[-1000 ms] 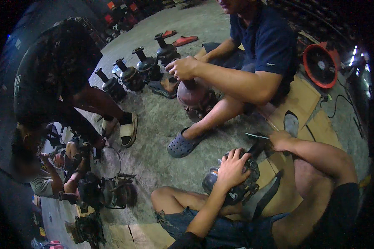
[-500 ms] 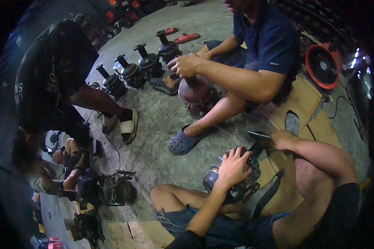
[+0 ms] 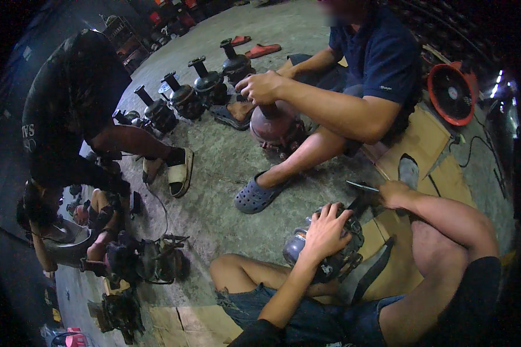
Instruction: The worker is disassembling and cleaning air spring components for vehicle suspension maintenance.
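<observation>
Between my bent legs sits a dark, rounded metal housing [image 3: 295, 246] with a narrow neck [image 3: 359, 203] pointing up and to the right. My left hand [image 3: 327, 232] lies over its top, fingers spread and curved around it. At the neck's far end, my right hand [image 3: 395, 195] is closed around one end of a thin, shiny, flat metal piece [image 3: 362, 185]. Its fingertips are partly hidden, and the exact kind of piece is unclear. Several bolts or lugs show on the housing's right side.
Across from me, a seated person [image 3: 370, 63] grips a reddish housing [image 3: 275, 130]. Another person [image 3: 78, 98] bends over at the left. Several similar dark housings [image 3: 185, 101] stand in a row. A red-rimmed fan [image 3: 450, 93] and cardboard [image 3: 417, 139] lie to the right.
At the left, the bending person's head and arm have shifted, and the arm now hangs lower. My hands and the housing stay nearly where they were.
</observation>
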A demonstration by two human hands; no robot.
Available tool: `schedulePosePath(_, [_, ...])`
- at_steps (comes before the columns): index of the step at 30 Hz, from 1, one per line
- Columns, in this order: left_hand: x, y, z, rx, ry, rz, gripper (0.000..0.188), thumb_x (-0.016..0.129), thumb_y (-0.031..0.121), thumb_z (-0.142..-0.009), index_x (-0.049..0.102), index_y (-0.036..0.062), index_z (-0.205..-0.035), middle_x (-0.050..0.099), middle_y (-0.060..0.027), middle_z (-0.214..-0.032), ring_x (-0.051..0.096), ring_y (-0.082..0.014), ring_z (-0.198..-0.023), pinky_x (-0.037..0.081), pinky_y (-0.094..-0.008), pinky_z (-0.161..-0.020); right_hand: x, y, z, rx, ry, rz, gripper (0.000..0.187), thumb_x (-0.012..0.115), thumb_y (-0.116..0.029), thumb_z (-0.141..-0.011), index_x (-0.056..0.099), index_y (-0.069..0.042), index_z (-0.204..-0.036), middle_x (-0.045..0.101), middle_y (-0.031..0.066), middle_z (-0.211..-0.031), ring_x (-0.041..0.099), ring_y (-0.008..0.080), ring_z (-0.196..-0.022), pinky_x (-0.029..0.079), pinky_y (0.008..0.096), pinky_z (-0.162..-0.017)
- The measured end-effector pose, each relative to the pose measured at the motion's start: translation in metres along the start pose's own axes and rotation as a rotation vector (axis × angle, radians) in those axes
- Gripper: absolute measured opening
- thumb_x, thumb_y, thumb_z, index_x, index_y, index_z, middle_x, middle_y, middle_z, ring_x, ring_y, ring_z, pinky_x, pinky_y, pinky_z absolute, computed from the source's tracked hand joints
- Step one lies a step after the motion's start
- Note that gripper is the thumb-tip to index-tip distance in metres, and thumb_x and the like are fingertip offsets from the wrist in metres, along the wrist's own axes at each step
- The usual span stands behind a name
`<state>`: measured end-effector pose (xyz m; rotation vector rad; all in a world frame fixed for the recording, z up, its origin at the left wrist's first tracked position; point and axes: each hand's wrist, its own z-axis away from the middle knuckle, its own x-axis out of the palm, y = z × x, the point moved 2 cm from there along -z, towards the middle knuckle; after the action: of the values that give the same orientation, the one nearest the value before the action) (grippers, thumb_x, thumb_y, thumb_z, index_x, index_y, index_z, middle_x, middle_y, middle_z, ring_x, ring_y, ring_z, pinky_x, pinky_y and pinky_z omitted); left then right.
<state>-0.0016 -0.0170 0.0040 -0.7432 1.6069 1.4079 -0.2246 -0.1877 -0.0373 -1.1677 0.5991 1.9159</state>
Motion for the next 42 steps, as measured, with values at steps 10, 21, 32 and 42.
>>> schedulePosePath(10, [-0.004,0.002,0.0,-0.006,-0.01,-0.006,0.065,0.077,0.032,-0.078,0.057,0.0176,-0.138,0.052,-0.0144,-0.141,0.046,-0.0362,-0.136,0.043,-0.0515,-0.105,0.0,0.002,0.001,0.001,0.005,0.024,0.03,0.07,-0.02,-0.082,0.074,-0.001,-0.105,0.074,0.0236,-0.103,0.072,0.0414,-0.097,0.059,0.0516,-0.084])
schedulePosePath(21, [0.001,0.0,0.0,-0.011,-0.017,-0.035,0.064,0.075,0.033,-0.08,0.056,0.0182,-0.139,0.052,-0.0147,-0.141,0.047,-0.0364,-0.136,0.043,-0.0521,-0.105,0.008,0.007,-0.008,0.046,-0.165,0.093,0.04,0.07,-0.029,-0.087,0.068,-0.008,-0.121,0.073,0.0229,-0.108,0.07,0.0426,-0.103,0.057,0.0532,-0.086])
schedulePosePath(32, [0.005,-0.003,0.003,0.001,0.006,-0.037,0.066,0.077,0.033,-0.079,0.055,0.0196,-0.14,0.051,-0.014,-0.145,0.046,-0.0358,-0.137,0.044,-0.054,-0.104,0.012,0.005,-0.004,0.072,-0.078,0.04,0.034,0.068,-0.03,-0.087,0.072,-0.007,-0.111,0.073,0.0227,-0.106,0.071,0.0416,-0.101,0.057,0.0518,-0.085])
schedulePosePath(42, [0.02,-0.007,0.001,-0.035,0.056,0.052,0.071,0.083,0.03,-0.072,0.058,0.0134,-0.135,0.052,-0.0173,-0.134,0.047,-0.0365,-0.131,0.045,-0.0537,-0.1,0.028,0.034,-0.012,-0.02,0.028,-0.087,0.036,0.075,-0.028,-0.082,0.071,-0.001,-0.106,0.071,0.0268,-0.101,0.07,0.0451,-0.099,0.057,0.0522,-0.084])
